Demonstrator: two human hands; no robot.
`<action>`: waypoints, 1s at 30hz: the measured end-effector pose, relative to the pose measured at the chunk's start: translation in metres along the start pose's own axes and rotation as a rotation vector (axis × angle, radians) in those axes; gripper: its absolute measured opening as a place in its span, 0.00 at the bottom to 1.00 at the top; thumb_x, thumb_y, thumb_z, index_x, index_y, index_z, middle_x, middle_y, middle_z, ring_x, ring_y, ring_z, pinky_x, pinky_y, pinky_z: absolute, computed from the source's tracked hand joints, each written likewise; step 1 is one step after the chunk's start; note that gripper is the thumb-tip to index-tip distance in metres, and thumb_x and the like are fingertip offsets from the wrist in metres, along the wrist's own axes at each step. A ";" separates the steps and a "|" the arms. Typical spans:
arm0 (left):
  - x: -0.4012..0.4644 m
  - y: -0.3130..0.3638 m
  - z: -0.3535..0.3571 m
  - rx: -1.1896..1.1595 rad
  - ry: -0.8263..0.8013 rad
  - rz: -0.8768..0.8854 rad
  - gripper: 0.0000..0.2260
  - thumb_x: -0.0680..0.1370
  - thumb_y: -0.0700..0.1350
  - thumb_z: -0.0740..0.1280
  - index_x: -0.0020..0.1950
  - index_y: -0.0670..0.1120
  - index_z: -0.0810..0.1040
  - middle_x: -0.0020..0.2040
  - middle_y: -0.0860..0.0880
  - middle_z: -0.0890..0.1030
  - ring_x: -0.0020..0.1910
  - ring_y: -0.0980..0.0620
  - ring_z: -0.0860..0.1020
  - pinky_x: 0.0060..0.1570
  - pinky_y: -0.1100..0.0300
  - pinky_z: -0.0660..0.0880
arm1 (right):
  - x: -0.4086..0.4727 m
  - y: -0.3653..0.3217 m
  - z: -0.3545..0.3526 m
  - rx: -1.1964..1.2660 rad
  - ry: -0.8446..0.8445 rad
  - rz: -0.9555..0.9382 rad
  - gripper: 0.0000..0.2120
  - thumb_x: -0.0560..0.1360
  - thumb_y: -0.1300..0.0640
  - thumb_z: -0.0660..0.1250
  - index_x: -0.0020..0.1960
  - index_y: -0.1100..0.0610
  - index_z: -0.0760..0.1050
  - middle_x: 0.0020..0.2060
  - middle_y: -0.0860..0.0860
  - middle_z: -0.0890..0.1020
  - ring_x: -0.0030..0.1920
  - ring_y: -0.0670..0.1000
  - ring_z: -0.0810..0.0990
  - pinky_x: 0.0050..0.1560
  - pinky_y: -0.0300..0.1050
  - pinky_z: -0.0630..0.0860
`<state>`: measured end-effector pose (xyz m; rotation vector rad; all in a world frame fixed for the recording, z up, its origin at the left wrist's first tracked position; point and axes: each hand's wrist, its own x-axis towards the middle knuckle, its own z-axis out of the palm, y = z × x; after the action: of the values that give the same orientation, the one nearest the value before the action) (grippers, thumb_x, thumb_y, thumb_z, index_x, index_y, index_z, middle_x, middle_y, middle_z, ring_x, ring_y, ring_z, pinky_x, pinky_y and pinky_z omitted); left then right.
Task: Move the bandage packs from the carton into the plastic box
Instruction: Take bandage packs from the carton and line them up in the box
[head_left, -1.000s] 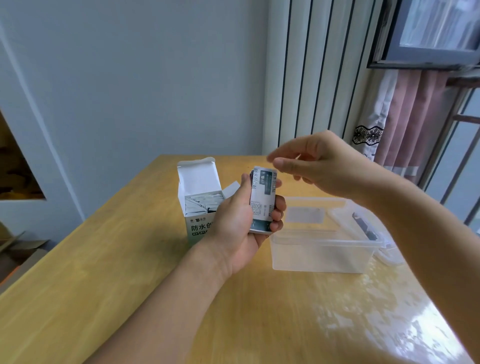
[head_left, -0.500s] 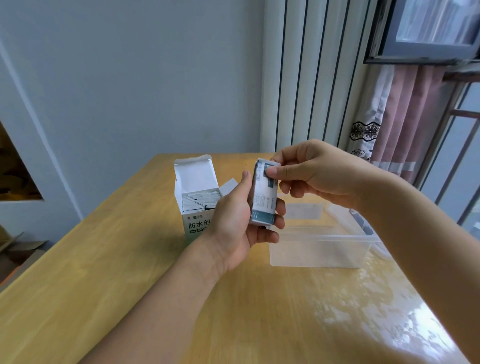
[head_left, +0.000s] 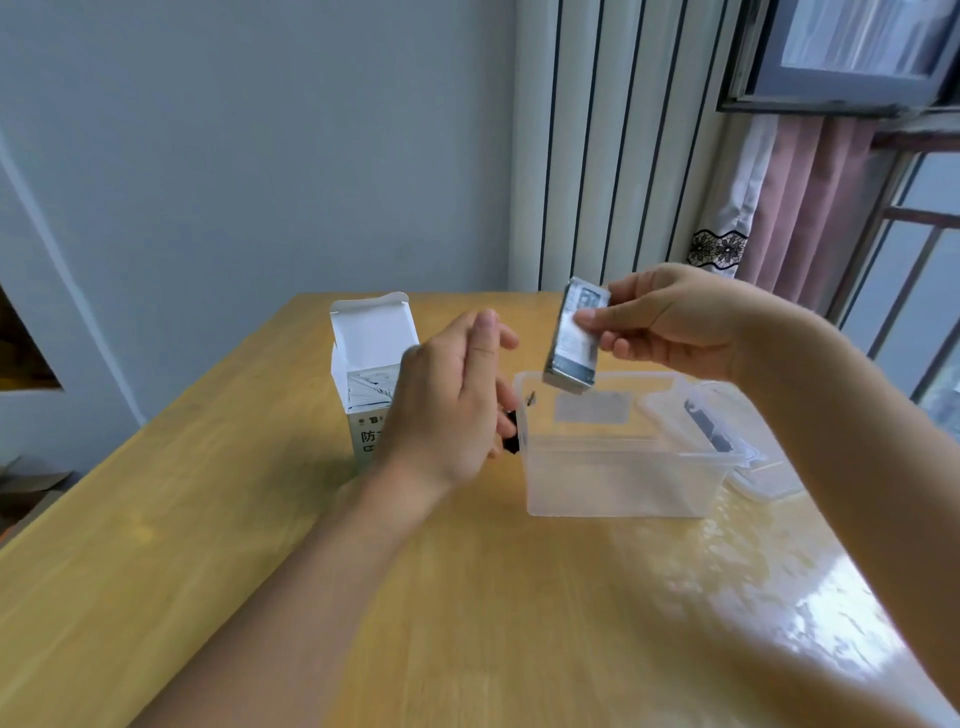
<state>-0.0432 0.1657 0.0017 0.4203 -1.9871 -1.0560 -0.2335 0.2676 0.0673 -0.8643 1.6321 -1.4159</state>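
Above plastic box (head_left: 618, 483), right hand (head_left: 670, 327) grip pinching bandage packs (head_left: 574, 338), left hand (head_left: 452, 410) relaxed, hiding carton (head_left: 366, 364) front.

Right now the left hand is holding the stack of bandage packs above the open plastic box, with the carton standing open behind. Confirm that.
Not quite: the head view shows the right hand pinching the stack of bandage packs above the open plastic box. The left hand is open and holds nothing. The carton does stand open behind.
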 end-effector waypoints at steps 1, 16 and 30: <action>0.001 -0.004 -0.001 0.124 0.019 0.074 0.19 0.86 0.53 0.53 0.48 0.45 0.79 0.29 0.49 0.79 0.26 0.51 0.79 0.25 0.59 0.74 | 0.003 0.004 -0.005 -0.081 0.025 0.030 0.15 0.69 0.65 0.73 0.54 0.68 0.79 0.39 0.59 0.84 0.31 0.46 0.81 0.32 0.34 0.79; -0.003 -0.030 0.023 0.185 -0.205 -0.159 0.06 0.80 0.39 0.65 0.44 0.42 0.71 0.31 0.42 0.82 0.23 0.45 0.80 0.20 0.57 0.75 | 0.027 0.059 0.033 -1.089 -0.044 0.208 0.15 0.73 0.57 0.74 0.60 0.55 0.81 0.49 0.51 0.84 0.45 0.50 0.84 0.42 0.41 0.81; -0.004 -0.028 0.023 0.137 -0.209 -0.189 0.05 0.82 0.40 0.65 0.46 0.42 0.72 0.30 0.44 0.79 0.24 0.45 0.80 0.22 0.56 0.77 | 0.012 0.047 0.047 -1.505 -0.187 0.212 0.26 0.69 0.48 0.77 0.65 0.53 0.77 0.55 0.50 0.83 0.56 0.54 0.82 0.59 0.49 0.79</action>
<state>-0.0609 0.1636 -0.0302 0.6021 -2.2489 -1.1208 -0.1968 0.2420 0.0161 -1.4302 2.4098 0.2928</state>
